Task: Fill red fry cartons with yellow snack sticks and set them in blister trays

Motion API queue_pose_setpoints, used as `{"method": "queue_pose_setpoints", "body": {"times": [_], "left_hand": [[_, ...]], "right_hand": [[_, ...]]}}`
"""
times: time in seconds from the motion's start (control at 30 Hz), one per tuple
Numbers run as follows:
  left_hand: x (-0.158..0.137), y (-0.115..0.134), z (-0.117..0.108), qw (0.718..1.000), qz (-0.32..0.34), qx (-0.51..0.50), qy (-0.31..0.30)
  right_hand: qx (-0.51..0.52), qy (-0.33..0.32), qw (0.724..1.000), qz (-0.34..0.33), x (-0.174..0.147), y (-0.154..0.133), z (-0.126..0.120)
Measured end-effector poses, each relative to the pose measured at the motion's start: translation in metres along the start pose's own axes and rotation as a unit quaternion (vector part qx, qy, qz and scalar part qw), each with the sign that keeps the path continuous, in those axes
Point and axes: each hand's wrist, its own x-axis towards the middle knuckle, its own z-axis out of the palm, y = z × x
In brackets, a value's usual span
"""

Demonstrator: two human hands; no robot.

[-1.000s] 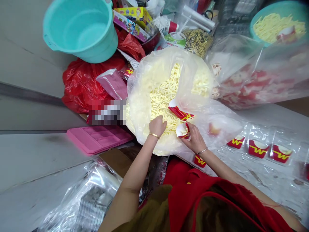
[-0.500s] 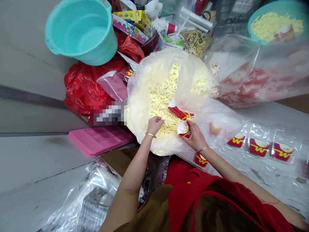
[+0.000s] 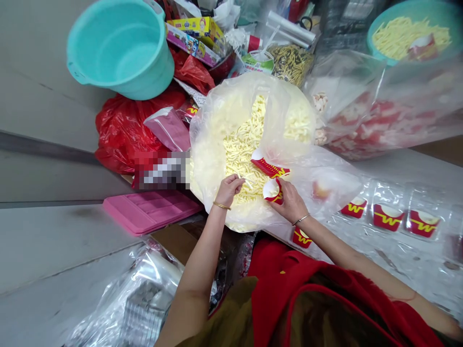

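My left hand [image 3: 230, 190] is pinched on a pale yellow stick shaped like a French fry [image 3: 248, 183], just over the heap of such fries [image 3: 241, 150]. The heap lies in a big clear plastic bag [image 3: 211, 125] spread open. My right hand [image 3: 289, 200] grips a small red and white fry carton [image 3: 273, 191] with a yellow mark, its mouth tilted toward the left hand. A few pale pieces seem to be inside it. Right behind that carton, a nested stack of fry cartons [image 3: 269, 166] rests on the fries.
A turquoise tub [image 3: 119, 53] stands at the upper left above a red plastic bag [image 3: 133, 130]. Pink trays [image 3: 152, 209] lie at left. Several packed cartons [image 3: 388, 217] line the right side, below a bag of red and white pieces [image 3: 390, 120]. Another turquoise basin [image 3: 372, 36] holds fries.
My left hand has turned slightly, and the fry in its fingers now points right toward the carton. The right hand and its carton have shifted a little to the left.
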Motion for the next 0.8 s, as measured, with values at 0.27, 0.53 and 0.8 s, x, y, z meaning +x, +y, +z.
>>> {"method": "queue_pose_setpoints", "body": {"times": [0.27, 0.53, 0.8], "left_hand": [[-0.009, 0.018, 0.019, 0.99, 0.03, 0.078, -0.113], [-0.014, 0.027, 0.032, 0.891, 0.113, 0.426, -0.106], [-0.018, 0.022, 0.049, 0.836, 0.162, 0.512, -0.114]], "right_hand": [[0.028, 0.02, 0.999, -0.031, 0.018, -0.025, 0.005], [0.003, -0.003, 0.999, -0.042, 0.009, -0.02, 0.003], [-0.009, -0.013, 0.999, -0.052, 0.003, -0.017, 0.003]]}}
